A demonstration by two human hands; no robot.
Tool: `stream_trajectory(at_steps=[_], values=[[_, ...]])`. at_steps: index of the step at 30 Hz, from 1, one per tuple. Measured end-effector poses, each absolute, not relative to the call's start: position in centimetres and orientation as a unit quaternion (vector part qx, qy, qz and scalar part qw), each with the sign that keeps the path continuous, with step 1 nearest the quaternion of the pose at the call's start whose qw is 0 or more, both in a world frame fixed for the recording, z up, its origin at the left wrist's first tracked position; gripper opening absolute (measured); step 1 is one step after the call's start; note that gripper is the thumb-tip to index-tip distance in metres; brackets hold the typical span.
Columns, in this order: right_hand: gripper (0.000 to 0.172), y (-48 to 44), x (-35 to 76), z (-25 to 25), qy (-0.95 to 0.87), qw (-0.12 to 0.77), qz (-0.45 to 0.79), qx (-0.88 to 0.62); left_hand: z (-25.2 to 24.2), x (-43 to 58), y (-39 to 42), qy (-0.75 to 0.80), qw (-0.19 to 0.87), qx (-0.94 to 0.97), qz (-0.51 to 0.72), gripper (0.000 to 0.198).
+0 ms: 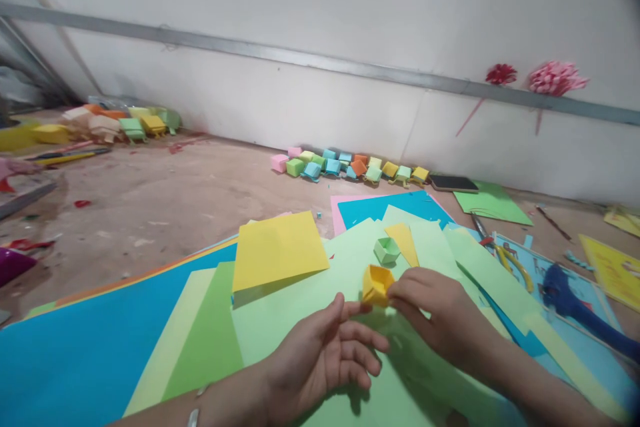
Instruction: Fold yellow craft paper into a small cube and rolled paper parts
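Observation:
Between the thumb and fingers of my right hand (433,303) is a small yellow folded paper box (377,285), its hollow side showing. My left hand (333,350) lies palm up with its fingers apart, the index fingertip at the box's lower left edge. Just beyond the box, a small light green paper box (387,250) rests on pale green paper sheets (300,320). A square yellow paper stack (280,250) lies to the left of it, and a narrow yellow-orange paper piece (403,243) to the right.
Several colourful paper figures (333,165) line the wall, with another group (133,127) at far left. Right of my hands lie yellow-handled scissors (515,265) and a blue glue gun (570,300). A dark phone (454,183) and pink paper flowers (557,78) are farther back.

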State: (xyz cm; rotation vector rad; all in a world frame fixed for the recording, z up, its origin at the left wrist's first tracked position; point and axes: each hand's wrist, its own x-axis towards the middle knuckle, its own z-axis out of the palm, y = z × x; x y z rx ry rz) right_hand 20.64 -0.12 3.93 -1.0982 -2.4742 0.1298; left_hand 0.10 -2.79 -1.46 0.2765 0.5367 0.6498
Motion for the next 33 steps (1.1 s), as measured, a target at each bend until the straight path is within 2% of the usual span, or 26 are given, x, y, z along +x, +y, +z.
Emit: stream_trajectory(at_steps=[4,7,17,20,24,30,33], values=[[0.031,1.7,21.8,2.6,-0.87,0.188,-0.047,-0.453,-1.7,0.0,-3.0,0.28,0.896,0.162,0.305,0.035],[0.032,2.2,21.9,1.8,-0.868,0.172,-0.057,-0.462,-1.5,0.0,-3.0,0.295,0.887,0.183,0.306,0.025],[0.021,1.8,22.3,3.0,-0.867,0.143,-0.033,-0.477,-1.3,-0.3,-3.2,0.297,0.881,0.209,0.303,0.028],[0.019,1.9,22.3,3.0,-0.862,0.156,-0.035,-0.481,-1.4,-0.3,-3.2,0.289,0.884,0.21,0.302,0.028],[0.015,2.6,22.2,2.0,-0.861,0.219,-0.04,-0.458,-1.6,-0.3,-3.2,0.286,0.885,0.214,0.299,0.026],[0.024,3.2,21.9,1.2,-0.874,0.253,-0.025,-0.414,-1.3,-0.1,-3.2,0.314,0.875,0.235,0.285,0.034],[0.029,2.7,21.4,1.6,-0.882,0.251,-0.018,-0.398,-0.6,-0.4,-3.0,0.389,0.78,0.371,0.318,0.029]])
